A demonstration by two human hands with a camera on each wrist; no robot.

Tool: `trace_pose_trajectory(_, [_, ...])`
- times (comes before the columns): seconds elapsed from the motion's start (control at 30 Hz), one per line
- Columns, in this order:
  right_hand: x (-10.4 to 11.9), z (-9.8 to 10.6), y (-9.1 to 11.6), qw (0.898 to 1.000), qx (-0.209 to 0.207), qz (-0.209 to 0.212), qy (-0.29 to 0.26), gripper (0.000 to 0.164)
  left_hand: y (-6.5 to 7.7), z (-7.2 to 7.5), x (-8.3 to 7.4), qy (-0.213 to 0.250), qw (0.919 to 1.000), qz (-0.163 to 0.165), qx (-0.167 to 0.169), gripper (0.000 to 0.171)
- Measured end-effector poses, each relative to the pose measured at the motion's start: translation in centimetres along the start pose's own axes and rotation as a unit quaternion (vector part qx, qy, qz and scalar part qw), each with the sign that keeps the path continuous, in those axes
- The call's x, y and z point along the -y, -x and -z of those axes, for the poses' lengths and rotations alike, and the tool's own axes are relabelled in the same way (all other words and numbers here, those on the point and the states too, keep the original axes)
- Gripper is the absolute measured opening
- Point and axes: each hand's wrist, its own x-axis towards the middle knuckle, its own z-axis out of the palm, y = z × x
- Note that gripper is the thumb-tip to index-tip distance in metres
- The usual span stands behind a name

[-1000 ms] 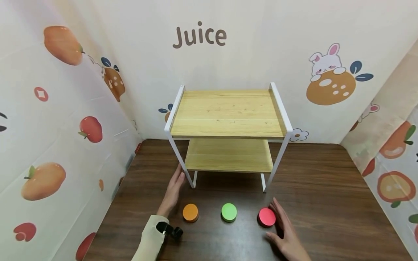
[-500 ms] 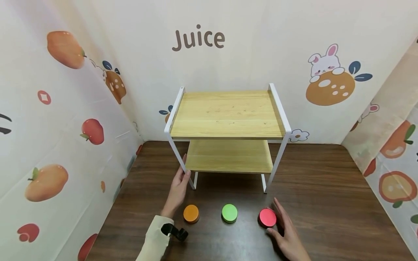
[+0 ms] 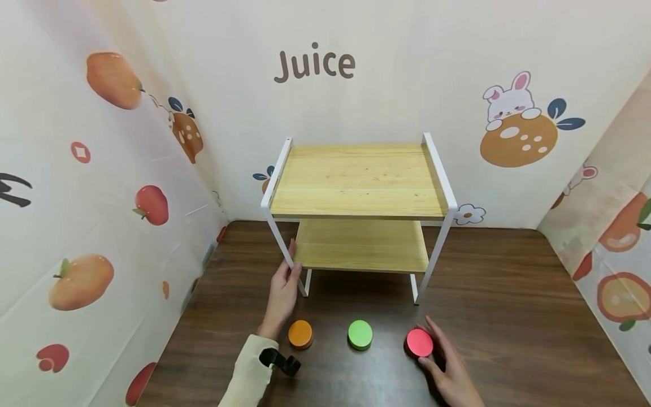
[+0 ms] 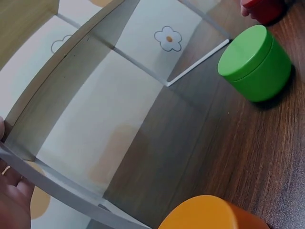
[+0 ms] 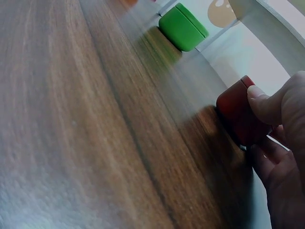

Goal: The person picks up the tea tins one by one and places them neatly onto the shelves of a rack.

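A small two-tier shelf [image 3: 356, 243] with pale wooden boards and a white metal frame stands on the dark wooden table. My left hand [image 3: 282, 291] holds its left front leg, thumb in front and fingers behind; in the left wrist view the fingers [image 4: 14, 202] show partly behind the white bar. At the front right, my right hand [image 3: 450, 370] pinches a small round red tin [image 3: 420, 342] between thumb and fingers. The right wrist view shows the thumb [image 5: 267, 105] on the tin's side, with the tin at the tabletop.
A round green tin [image 3: 360, 335] stands before the middle of the shelf. An orange one [image 3: 300, 334] stands near my left wrist, which wears a black strap mount [image 3: 280, 362]. Fruit-printed cloth [image 3: 356, 107] hangs close behind and at both sides of the table [image 3: 508, 316].
My left hand has moved right from beside the shelf's leg to holding it. My right thumb and fingers have closed in on the red tin. The view has shifted slightly.
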Motion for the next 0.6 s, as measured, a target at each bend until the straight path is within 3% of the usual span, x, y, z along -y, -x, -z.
trace_pose_trajectory(0.17, [0.05,0.12,-0.08,0.999,-0.010,0.028,0.041,0.082,0.08,-0.06,-0.13,0.003,1.0000,0.000,-0.008,0.053])
trace_pose_trajectory(0.47, [0.60,0.71,-0.44,0.995,0.005,-0.004,0.097,0.068,-0.01,-0.51,-0.24,0.008,0.9994,-0.003,-0.035,0.049])
trace_pose_trajectory(0.6, [0.53,0.72,-0.51,0.994,0.003,0.021,0.104,0.067,-0.01,-0.83,-0.13,0.008,0.9987,0.002,-0.050,0.048])
